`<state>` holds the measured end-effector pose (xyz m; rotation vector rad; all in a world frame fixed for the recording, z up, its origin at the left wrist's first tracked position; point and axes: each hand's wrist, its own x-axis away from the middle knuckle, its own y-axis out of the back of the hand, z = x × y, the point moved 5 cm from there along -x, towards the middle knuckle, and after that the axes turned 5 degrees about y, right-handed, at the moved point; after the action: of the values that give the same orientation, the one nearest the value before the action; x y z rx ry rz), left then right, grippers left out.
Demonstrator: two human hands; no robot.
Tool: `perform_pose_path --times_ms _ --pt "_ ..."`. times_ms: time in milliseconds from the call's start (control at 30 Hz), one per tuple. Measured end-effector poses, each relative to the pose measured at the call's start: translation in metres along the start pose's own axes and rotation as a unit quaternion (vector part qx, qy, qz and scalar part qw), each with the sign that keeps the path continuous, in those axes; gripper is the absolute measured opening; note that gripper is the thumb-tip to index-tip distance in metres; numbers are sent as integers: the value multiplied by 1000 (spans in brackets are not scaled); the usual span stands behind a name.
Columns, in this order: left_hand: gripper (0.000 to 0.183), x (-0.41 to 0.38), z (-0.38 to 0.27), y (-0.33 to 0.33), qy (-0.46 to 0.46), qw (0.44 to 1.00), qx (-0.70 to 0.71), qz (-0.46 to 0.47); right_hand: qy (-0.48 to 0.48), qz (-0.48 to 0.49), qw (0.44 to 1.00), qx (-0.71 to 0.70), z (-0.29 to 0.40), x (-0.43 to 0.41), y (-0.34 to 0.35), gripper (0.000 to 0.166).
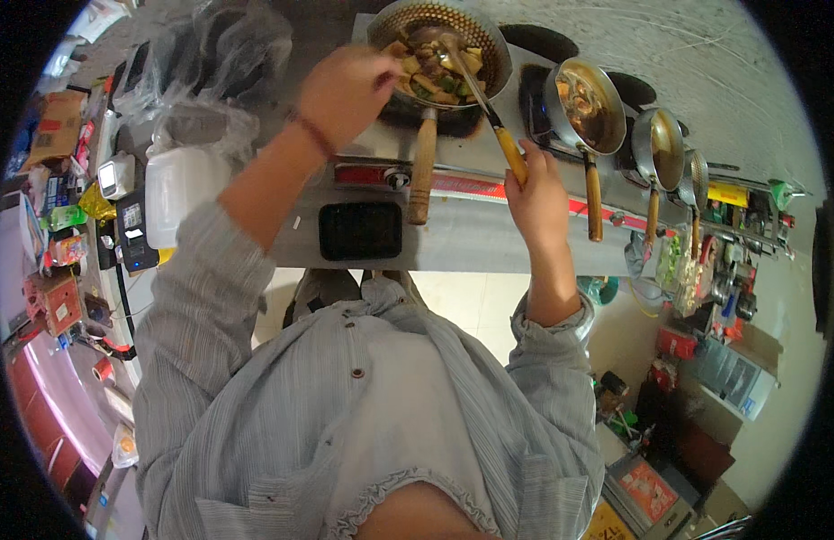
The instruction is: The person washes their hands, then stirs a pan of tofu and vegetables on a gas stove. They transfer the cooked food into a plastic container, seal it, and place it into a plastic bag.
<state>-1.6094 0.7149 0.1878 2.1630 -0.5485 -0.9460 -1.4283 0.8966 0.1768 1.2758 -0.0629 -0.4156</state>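
Note:
My right hand (539, 199) grips the yellow handle of a metal ladle (472, 84), its bowl down among the food. That food (438, 75), pale chunks with green and darker pieces, fills a dimpled metal pan (492, 42) on the stove. My left hand (346, 88) is at the pan's left rim, blurred, with its fingers bent together. Whether it pinches something I cannot tell. The pan's wooden handle (423, 172) points toward me between my two hands, untouched. Below my left hand, a black rectangular plastic tray (360, 231) lies on the metal counter.
To the right, a pan of brown broth with food (590, 111), a pan of liquid (658, 152) and a smaller strainer-like pan (693, 179) have handles jutting toward me. Clear plastic bags (207, 74) and stacked clear containers (180, 196) occupy the left side.

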Motion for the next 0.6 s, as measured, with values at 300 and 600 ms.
perform_pose_path --times_ms 300,600 --pt "27 -73 26 -133 65 873 -336 347 5 -70 995 -78 -35 -18 11 28" --pt "36 -72 8 -135 6 869 -341 358 11 -77 988 -133 -48 -16 7 29"
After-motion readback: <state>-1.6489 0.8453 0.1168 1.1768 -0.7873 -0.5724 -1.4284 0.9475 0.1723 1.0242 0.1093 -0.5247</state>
